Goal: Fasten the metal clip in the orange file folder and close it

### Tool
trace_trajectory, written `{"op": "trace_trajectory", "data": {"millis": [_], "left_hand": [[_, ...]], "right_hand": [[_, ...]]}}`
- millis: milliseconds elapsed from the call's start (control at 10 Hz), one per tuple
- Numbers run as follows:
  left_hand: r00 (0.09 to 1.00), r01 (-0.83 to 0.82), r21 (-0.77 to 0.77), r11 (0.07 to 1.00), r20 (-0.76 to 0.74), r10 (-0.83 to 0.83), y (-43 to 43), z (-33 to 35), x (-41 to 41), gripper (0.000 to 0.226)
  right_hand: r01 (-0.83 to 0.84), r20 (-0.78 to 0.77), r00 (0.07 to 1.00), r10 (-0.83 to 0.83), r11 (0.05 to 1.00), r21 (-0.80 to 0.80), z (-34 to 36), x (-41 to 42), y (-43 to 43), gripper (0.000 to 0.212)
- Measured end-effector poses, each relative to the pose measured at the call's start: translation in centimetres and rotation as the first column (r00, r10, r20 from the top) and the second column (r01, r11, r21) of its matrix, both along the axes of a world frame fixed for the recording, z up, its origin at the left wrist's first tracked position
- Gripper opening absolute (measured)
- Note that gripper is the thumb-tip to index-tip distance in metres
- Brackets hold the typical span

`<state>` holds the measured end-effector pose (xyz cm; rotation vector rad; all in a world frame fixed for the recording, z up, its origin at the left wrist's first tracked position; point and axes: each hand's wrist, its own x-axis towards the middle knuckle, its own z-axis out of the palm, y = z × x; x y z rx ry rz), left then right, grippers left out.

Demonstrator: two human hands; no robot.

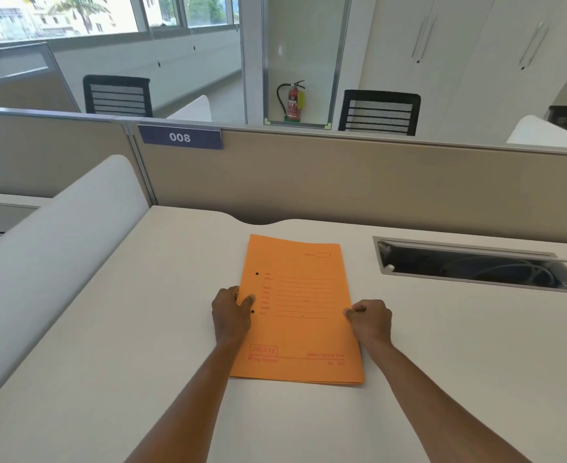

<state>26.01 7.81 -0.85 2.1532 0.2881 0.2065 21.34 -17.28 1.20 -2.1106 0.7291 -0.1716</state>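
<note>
Holding the orange folder point(297, 312) flat on the desk point(108, 329), cover shut. Left hand point(230, 314) pinches its spine edge, thumb on top; right hand point(370, 319) is curled at the open edge, can't tell if gripping. Clip's hidden inside, so prob. either just starting or finished.

desk point(108, 329) | cable tray point(476, 269) | partition sign "008" point(180, 137) | fire extinguisher point(294, 101)
</note>
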Motion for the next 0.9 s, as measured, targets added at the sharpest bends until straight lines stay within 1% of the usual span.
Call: {"op": "trace_trajectory", "data": {"millis": [100, 300, 500, 600, 700, 800, 900], "left_hand": [[1.0, -0.001, 0.029, 1.0, 0.001, 0.001, 0.1, 0.0, 0.3, 0.026], [1.0, 0.005, 0.071, 0.997, 0.02, -0.007, -0.1, 0.1, 1.0, 0.02], [1.0, -0.004, 0.11, 0.994, 0.028, 0.001, -0.3, -0.1, 0.9, 0.021], [0.999, -0.011, 0.134, 0.991, 0.038, 0.006, -0.4, -0.3, 1.0, 0.021], [1.0, 0.009, 0.152, 0.988, 0.02, -0.012, -0.3, -0.2, 1.0, 0.02], [1.0, 0.019, 0.181, 0.983, -0.01, -0.018, -0.1, 0.0, 0.9, 0.038], [1.0, -0.015, 0.325, 0.945, 0.027, 0.007, -0.1, 0.8, -0.1, 0.052]], "right_hand": [[-0.002, 0.001, 1.0, 0.002, 1.0, -0.006, -0.1, 0.5, 0.1, 0.012], [0.003, 0.001, 1.0, -0.003, 1.0, -0.03, -0.3, 1.2, 0.0, 0.011], [-0.005, 0.012, 1.0, 0.006, 0.995, -0.095, -0.6, 0.9, 0.1, 0.01], [-0.011, 0.031, 0.999, 0.014, 0.994, -0.107, -0.9, 0.9, 0.1, 0.01], [-0.045, 0.012, 0.999, 0.047, 0.993, -0.114, -0.8, 1.0, -0.1, 0.011], [-0.087, -0.002, 0.996, 0.087, 0.993, -0.075, -0.5, 0.9, -0.7, 0.016], [-0.103, -0.018, 0.995, 0.101, 0.987, -0.121, -0.2, -0.5, -1.2, 0.024]]}}
